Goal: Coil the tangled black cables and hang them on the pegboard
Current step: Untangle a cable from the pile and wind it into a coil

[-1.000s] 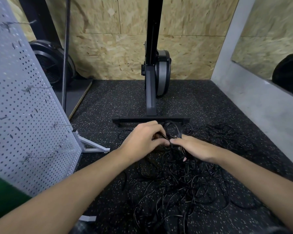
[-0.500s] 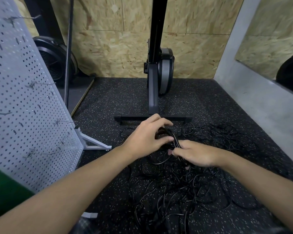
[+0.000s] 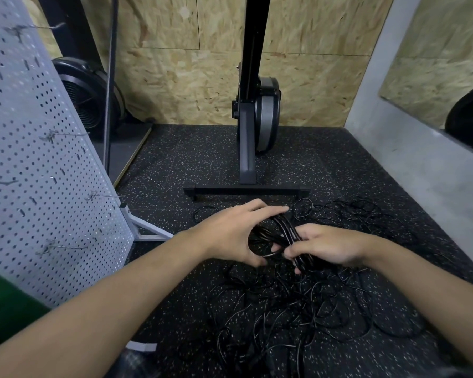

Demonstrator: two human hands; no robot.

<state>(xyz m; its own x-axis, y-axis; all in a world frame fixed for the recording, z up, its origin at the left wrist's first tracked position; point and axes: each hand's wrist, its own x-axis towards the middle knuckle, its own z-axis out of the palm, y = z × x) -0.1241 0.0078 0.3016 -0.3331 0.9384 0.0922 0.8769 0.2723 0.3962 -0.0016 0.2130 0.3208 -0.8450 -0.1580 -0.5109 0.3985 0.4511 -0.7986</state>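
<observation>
A small coil of black cable (image 3: 280,234) sits between my two hands, just above the floor. My right hand (image 3: 325,245) grips one side of the coil, fingers curled round the bundled strands. My left hand (image 3: 231,231) arches over the coil's other side, fingers spread and thumb under the loop. Below and to the right sprawls a large tangle of black cables (image 3: 306,309) on the speckled floor. The white pegboard (image 3: 36,173) stands at the left with several metal hooks (image 3: 66,248), all bare.
A black exercise machine (image 3: 253,110) stands on a T-shaped foot (image 3: 246,190) just beyond my hands. The pegboard's white metal leg (image 3: 148,230) juts onto the floor. A grey wall (image 3: 421,165) bounds the right side; a black fan (image 3: 88,96) stands back left.
The coil has become a clearer bundle between my hands. My left hand has opened wider over the loop, and my right hand has closed round the strands.
</observation>
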